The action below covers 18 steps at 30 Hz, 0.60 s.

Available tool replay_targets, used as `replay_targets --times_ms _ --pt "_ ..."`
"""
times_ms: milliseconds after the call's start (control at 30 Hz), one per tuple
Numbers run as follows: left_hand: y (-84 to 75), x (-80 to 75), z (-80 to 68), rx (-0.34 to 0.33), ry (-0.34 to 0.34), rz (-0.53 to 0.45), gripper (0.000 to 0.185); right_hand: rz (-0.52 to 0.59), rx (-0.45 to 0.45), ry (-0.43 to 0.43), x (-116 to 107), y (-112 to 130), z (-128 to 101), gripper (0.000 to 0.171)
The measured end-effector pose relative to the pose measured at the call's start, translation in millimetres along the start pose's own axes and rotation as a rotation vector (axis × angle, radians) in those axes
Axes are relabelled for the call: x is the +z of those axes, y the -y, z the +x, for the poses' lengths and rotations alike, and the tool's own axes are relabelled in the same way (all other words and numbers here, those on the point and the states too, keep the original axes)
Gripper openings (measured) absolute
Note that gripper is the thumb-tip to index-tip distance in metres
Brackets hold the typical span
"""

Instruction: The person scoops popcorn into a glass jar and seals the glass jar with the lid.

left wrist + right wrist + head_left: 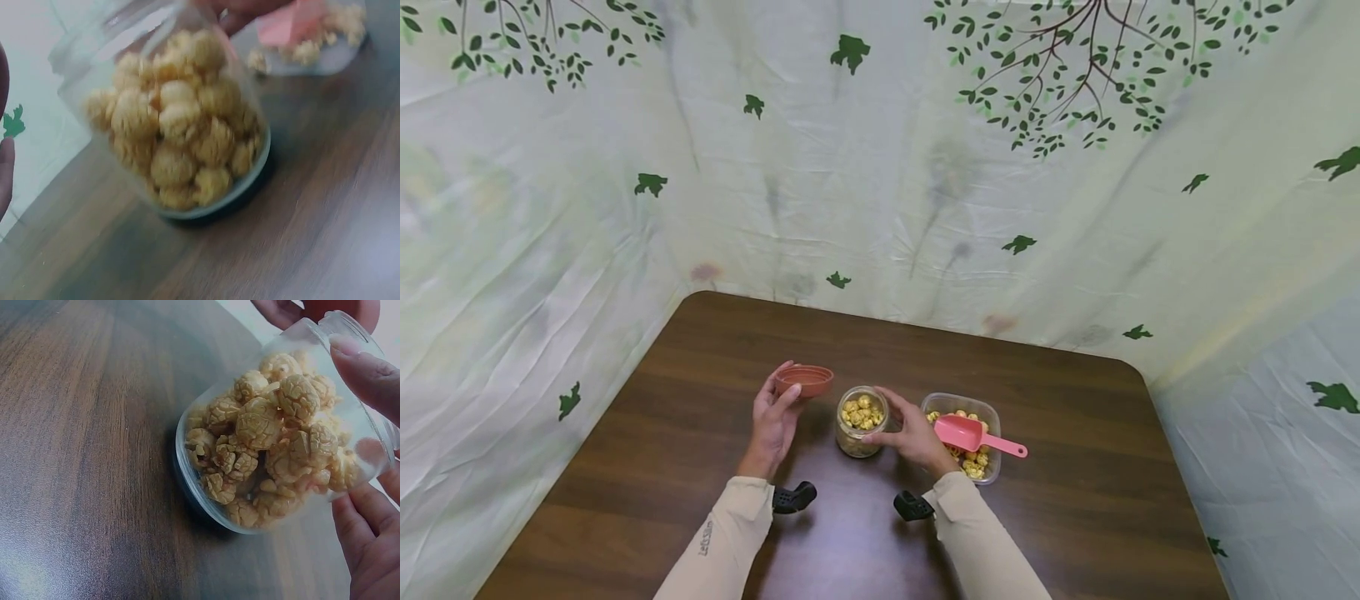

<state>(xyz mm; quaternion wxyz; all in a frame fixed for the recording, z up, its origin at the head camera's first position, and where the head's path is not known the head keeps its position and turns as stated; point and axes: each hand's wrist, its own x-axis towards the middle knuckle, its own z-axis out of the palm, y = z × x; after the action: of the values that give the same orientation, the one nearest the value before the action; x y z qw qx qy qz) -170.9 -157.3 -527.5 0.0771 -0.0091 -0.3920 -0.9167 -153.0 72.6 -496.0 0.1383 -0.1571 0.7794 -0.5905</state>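
Note:
A clear jar [852,443] filled with caramel popcorn [259,422] stands upright on the table, its mouth uncovered. My right hand [917,433] grips the jar near its rim, thumb on one side and fingers on the other. To the left of the jar, my left hand [775,419] holds a round reddish-brown lid [806,382] by its edge, raised above the tabletop. In the right wrist view, part of that lid shows behind the jar's mouth.
A clear plastic container [997,417] with more popcorn sits right of the jar, partly behind my right hand. Across it lies a pink scoop [961,432], handle pointing right. The brown wooden table [1067,517] reaches back to a leaf-printed curtain [887,208].

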Motion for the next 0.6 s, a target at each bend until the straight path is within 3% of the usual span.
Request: replay_targets --times_ms 233,600 --pt "1.0 5.2 -3.9 -0.028 0.071 -0.106 0.041 0.009 0.011 -0.008 0 1 0 0.076" --pt "-4.2 15.2 -2.8 -0.034 0.094 -0.104 0.049 0.016 0.018 -0.008 1 1 -1 0.076"
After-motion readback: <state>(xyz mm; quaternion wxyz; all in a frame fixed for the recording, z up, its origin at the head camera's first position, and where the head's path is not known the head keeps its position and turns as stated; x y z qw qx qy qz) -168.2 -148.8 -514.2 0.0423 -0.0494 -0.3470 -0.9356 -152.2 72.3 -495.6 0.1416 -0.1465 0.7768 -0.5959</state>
